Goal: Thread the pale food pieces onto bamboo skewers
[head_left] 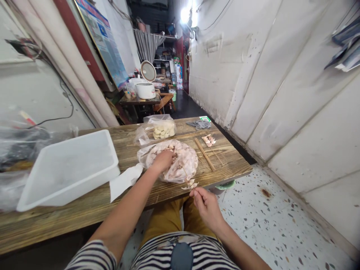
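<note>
A clear plastic bag (185, 159) full of small pale-pink pieces, perhaps raw meat or gristle, lies near the front edge of the table. My left hand (163, 160) reaches into its opening; the fingertips are hidden among the pieces. Just in front of the bag, my right hand (205, 204) pinches the lower part of a thin bamboo skewer. Several of the pale pieces (191, 184) are threaded on that skewer above my fingers, and its tip points up toward the bag. To the right lie bare bamboo skewers (204, 153) and filled skewers (208, 140) with similar pieces.
A white plastic tray (75, 165) stands on the left of the wooden table (157, 197), with white paper (126, 181) beside it. Behind the big bag sits another bag (164, 129) of pale slices. A crumpled grey plastic bag (199, 124) lies at the far right. A rice cooker (145, 90) stands farther back.
</note>
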`<state>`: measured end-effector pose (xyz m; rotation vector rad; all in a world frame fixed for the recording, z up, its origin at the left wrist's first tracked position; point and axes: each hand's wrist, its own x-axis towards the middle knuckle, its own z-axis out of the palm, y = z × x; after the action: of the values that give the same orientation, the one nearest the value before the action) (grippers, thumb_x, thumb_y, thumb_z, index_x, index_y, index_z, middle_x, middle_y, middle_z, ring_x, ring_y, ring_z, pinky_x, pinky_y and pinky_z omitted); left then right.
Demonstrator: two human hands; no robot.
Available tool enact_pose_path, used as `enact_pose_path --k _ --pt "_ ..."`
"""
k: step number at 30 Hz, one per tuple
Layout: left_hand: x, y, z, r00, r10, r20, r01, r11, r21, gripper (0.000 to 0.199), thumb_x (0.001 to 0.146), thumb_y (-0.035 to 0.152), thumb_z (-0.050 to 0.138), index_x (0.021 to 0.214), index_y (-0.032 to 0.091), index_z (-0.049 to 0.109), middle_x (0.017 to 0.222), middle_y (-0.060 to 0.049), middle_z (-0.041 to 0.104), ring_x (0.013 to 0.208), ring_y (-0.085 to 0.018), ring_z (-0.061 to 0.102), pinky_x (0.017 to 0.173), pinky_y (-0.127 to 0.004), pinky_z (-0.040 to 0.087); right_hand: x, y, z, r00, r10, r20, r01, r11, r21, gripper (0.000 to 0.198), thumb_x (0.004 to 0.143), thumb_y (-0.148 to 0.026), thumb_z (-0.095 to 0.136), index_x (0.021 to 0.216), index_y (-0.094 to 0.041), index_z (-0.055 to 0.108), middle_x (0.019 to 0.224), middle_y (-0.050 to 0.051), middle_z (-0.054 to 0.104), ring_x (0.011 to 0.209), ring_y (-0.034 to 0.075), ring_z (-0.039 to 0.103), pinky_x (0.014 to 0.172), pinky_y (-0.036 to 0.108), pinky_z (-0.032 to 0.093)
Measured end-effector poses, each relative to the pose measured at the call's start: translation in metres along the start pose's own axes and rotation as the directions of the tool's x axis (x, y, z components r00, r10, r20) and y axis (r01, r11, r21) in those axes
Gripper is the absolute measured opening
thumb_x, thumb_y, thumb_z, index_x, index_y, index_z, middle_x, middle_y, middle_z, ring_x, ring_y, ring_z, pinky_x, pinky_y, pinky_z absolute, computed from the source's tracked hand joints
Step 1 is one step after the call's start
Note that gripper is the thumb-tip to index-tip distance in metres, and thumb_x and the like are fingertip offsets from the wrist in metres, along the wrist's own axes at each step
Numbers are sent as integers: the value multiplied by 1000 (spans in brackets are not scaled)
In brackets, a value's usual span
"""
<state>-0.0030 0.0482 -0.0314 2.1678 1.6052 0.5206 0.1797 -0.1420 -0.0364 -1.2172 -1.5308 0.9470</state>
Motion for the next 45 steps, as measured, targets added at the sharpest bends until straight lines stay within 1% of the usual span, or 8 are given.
enact_pose_path --k 5,8,10,14,19,27,37,45 --pt "-16 -3 -9 994 -83 -76 54 945 -323 29 75 29 58 99 14 65 85 -10 69 78 -21 63 72 -31 45 1 1 1 1000 20 13 -21 999 25 25 91 -31 38 81 -16 55 53 -6 36 47 10 35 47 20 29" --pt "-37 2 -11 969 -233 84 198 526 -827 34 72 27 64 102 11 61 76 -7 67 68 -16 63 64 -26 48 7 0 3 1000 13 15 -13 1000 -8 25 91 -30 38 80 -16 56 53 -5 38 48 10 37 48 20 31" --pt "-51 8 -11 952 -245 183 237 212 -948 30 69 19 68 97 11 60 73 -5 66 70 -14 65 65 -24 50 12 -3 6 1000 1 23 0 999 -45 25 91 -28 38 81 -16 58 54 -4 41 48 10 39 49 20 32" --pt "-72 22 -10 953 -214 216 212 -40 -976 24 69 9 67 89 13 55 82 -7 68 86 -19 66 79 -30 52 18 -7 12 998 -15 61 21 995 -93 24 90 -25 38 81 -15 59 53 -4 43 48 10 40 49 19 32" --pt "-82 31 -6 966 -166 201 190 -80 -979 25 69 10 68 89 15 54 86 -6 68 92 -19 65 82 -30 50 20 -5 16 997 -20 74 28 993 -116 24 89 -22 38 78 -16 59 53 -4 43 48 10 41 48 19 32" --pt "-86 31 -2 966 -210 148 145 -32 -989 32 70 23 70 100 14 62 65 0 62 54 -4 54 51 -12 44 18 -5 15 996 -9 87 18 995 -100 24 90 -23 38 79 -16 58 54 -4 43 48 10 40 48 19 32" --pt "-91 39 -3 957 -208 201 202 -17 -979 25 71 21 69 93 12 64 73 -5 68 62 -9 62 58 -16 51 16 -6 12 998 -16 67 23 994 -111 25 90 -25 39 79 -16 59 54 -3 45 49 10 41 48 19 33" --pt "-92 43 -4 947 -230 222 170 -226 -959 13 81 20 59 91 12 62 92 -8 69 86 -13 64 73 -20 52 13 -5 13 997 -9 79 16 996 -92 24 90 -26 39 79 -16 58 53 -4 42 48 10 40 49 19 32"
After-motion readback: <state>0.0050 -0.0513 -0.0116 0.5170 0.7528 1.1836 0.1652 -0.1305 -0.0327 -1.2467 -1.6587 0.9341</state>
